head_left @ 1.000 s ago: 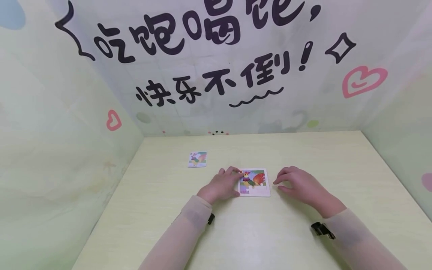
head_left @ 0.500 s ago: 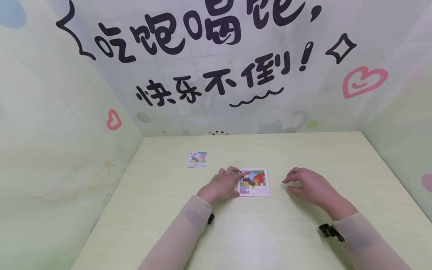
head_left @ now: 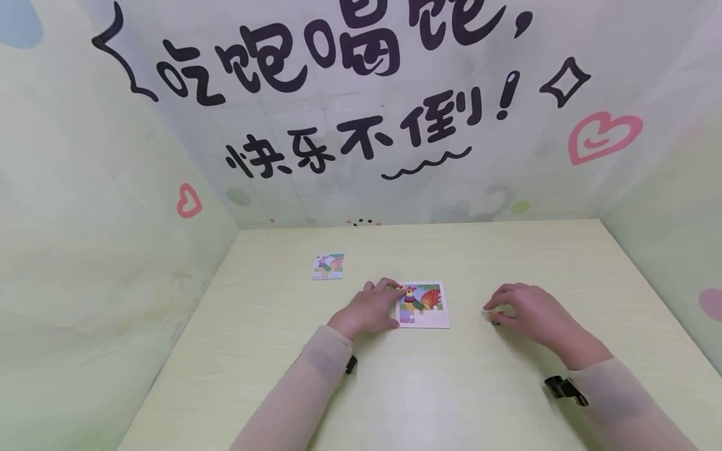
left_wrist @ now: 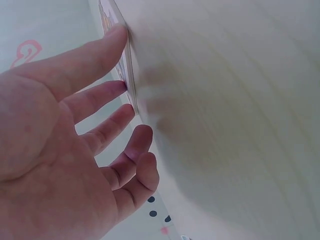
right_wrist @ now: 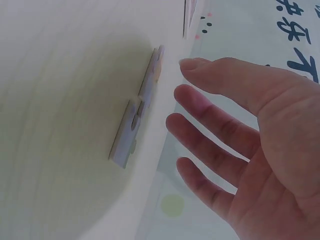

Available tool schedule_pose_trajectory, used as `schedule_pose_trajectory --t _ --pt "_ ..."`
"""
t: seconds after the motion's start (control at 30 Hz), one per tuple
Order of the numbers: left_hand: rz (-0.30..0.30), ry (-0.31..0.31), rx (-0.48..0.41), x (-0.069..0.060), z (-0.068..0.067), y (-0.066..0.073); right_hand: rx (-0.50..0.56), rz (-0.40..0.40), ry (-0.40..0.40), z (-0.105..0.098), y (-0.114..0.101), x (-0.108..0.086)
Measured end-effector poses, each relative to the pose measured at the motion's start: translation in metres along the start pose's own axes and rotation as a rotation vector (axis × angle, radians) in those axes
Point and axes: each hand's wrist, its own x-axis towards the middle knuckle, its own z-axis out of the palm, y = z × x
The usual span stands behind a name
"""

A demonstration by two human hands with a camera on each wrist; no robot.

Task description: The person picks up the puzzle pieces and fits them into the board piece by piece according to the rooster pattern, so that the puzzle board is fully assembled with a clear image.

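A rooster jigsaw puzzle [head_left: 420,297] lies in a white-rimmed tray on the table, with a blank gap along its lower right part. My left hand [head_left: 369,308] rests at the tray's left side, thumb at the near corner and fingers over the far one. In the left wrist view the thumb and two fingers touch the tray [left_wrist: 131,82], while the others are loosely bent. To the right, my right hand [head_left: 527,313] hovers over loose puzzle pieces [right_wrist: 127,132], mostly hidden beneath it in the head view. Its fingers [right_wrist: 200,135] are spread apart from the pieces.
A small card [head_left: 328,266] with a pale rooster picture lies at the back left. Printed cloth walls [head_left: 361,200] stand along the back and both sides of the pale wooden table [head_left: 406,388].
My right hand has moved to the right, away from the tray, and part of a loose piece now shows under its thumb. My left hand and the tray have stayed in place.
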Motion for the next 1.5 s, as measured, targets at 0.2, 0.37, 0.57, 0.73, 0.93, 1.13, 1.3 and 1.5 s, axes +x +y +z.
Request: schedule_pose_trajectory --t 0.2,0.37,0.57,0.73,0.93,1.13,1.3,1.5 --pt "-0.001 -0.003 -0.01 0.0 0.0 -0.001 -0.009 -0.028 0.003 -0.002 0.006 -0.004" --pt "-0.009 -0.003 -0.018 0.0 0.001 -0.002 -0.019 -0.045 0.004 -0.003 0.009 -0.007" --pt "-0.008 -0.002 -0.033 0.0 0.001 -0.003 -0.023 -0.04 -0.025 -0.002 0.014 -0.008" --pt "-0.004 -0.004 -0.04 0.0 0.002 -0.003 -0.033 -0.042 -0.046 0.001 0.018 -0.008" --pt "-0.004 -0.003 -0.036 0.001 0.003 -0.003 -0.014 -0.081 -0.02 0.003 0.02 -0.007" --pt "-0.002 0.0 -0.016 0.0 0.003 -0.002 0.007 -0.12 0.015 0.008 0.023 -0.006" --pt "-0.007 0.005 -0.002 0.0 0.003 -0.002 0.001 -0.106 0.024 0.01 0.021 -0.005" --pt "-0.004 0.006 -0.003 0.001 0.004 -0.003 -0.015 -0.094 0.03 0.01 0.018 -0.005"
